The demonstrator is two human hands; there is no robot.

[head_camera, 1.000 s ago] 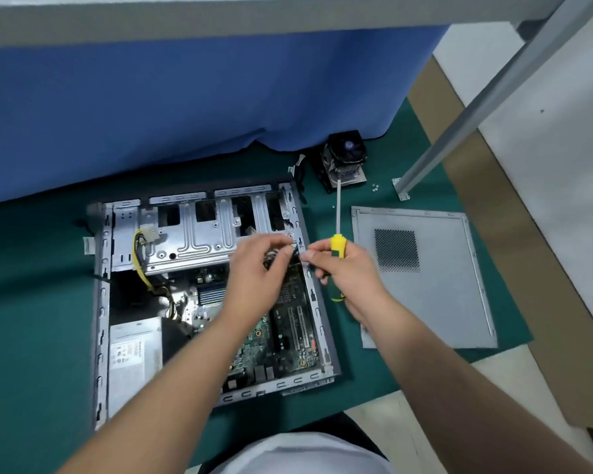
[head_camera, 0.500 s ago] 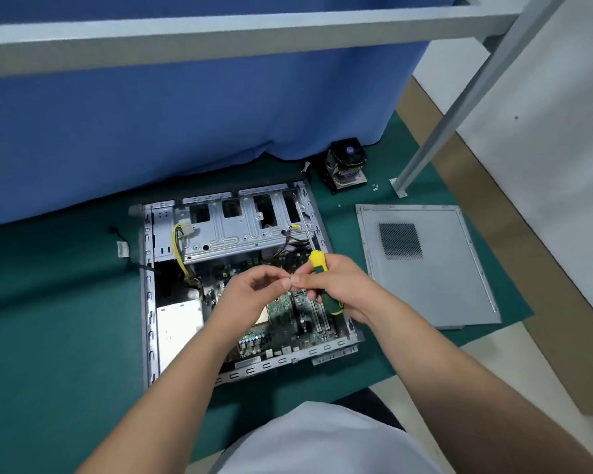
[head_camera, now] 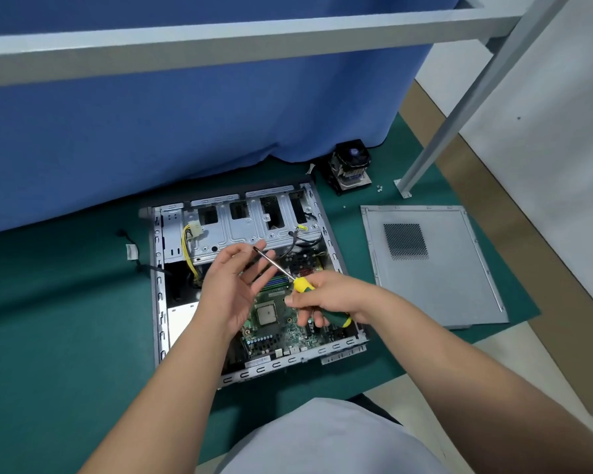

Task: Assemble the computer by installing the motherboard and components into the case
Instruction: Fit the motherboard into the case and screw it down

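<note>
A green mat (head_camera: 65, 336) covers the floor below a blue curtain (head_camera: 185, 131), and on it the open case (head_camera: 158, 302) lies flat with the motherboard (head_camera: 281, 323) already seated inside, its CPU socket bare. The right hand (head_camera: 326, 299) grips a yellow-green screwdriver (head_camera: 308, 289), shaft angled toward the left hand (head_camera: 233, 285), whose fingers are spread and hold nothing. Screwing down seems underway; the cooler (head_camera: 351, 165) and side panel (head_camera: 432, 265) lie apart, not yet fitted

Blue curtain (head_camera: 185, 131) hangs behind the green mat (head_camera: 48, 336); metal frame (head_camera: 220, 39) overhead.
</note>
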